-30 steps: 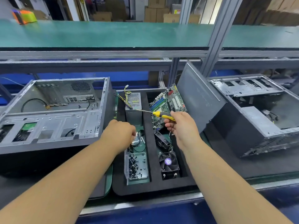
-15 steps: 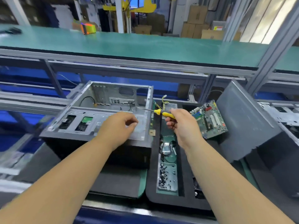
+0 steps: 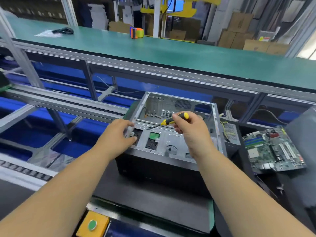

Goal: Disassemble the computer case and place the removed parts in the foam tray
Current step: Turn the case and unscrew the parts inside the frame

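Your left hand gripped the left edge of the computer case on the surface, steadying it. Your right hand fingers curled around the screwdriver, tip angled toward the frame. The motherboard lay in the foam tray, at the right.

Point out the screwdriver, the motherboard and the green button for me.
screwdriver (image 3: 166,121): head view, on the yellow collar below the handle.
motherboard (image 3: 273,149): head view, on the middle of the board.
green button (image 3: 92,225): head view, on the button's face.

we see two bare forearms, our left hand and right hand, no sleeves, gloves or rings.
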### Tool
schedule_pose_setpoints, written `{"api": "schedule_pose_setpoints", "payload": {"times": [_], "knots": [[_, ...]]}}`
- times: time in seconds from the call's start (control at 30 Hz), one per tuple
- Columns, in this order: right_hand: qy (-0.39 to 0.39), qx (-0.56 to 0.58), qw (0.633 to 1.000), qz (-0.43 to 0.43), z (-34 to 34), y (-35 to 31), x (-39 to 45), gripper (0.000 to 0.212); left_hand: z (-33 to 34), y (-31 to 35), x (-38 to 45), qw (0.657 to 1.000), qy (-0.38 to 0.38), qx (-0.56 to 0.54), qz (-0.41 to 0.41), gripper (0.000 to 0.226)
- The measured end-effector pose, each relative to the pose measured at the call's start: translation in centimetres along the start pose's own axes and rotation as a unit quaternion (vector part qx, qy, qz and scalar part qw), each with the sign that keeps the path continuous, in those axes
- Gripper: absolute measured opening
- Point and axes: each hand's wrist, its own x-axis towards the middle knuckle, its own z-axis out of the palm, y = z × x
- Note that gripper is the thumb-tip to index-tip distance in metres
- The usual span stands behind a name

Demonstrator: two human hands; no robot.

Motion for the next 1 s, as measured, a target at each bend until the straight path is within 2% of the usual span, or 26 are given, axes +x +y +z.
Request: {"api": "schedule_pose_setpoints", "payload": {"times": [0.2, 0.4, 0.53, 0.67, 0.8, 1.0], "knots": [[0.003, -0.11, 0.993, -0.028, 5.5, -0.6, 0.8, 0.017, -1.0, -3.3, 1.2, 0.994, -0.096, -0.023, 0.049, 0.049], [-0.003, -0.192, 0.98, -0.059, 8.1, -0.4, 1.0, 0.019, -1.4, -4.8, 2.4, 0.988, -0.096, -0.038, 0.115, 0.037], [0.006, -0.206, 0.977, -0.057, 8.8, -0.2, 1.1, 0.018, -1.6, -5.6, 3.1, 0.984, -0.122, -0.058, 0.12, 0.043], [-0.005, -0.268, 0.961, -0.061, 8.9, -0.7, 1.9, 0.02, -1.0, -5.8, 3.3, 0.985, -0.097, -0.095, 0.105, 0.044], [-0.067, -0.353, 0.93, -0.076, 9.2, -2.2, 3.5, 0.017, 0.0, -4.8, 3.4, 0.989, -0.057, -0.106, 0.084, 0.037], [-0.173, -0.452, 0.86, -0.162, 10.2, -4.3, 5.5, 0.012, 1.4, -3.2, 4.1, 0.994, -0.006, -0.104, 0.043, 0.036]]}}
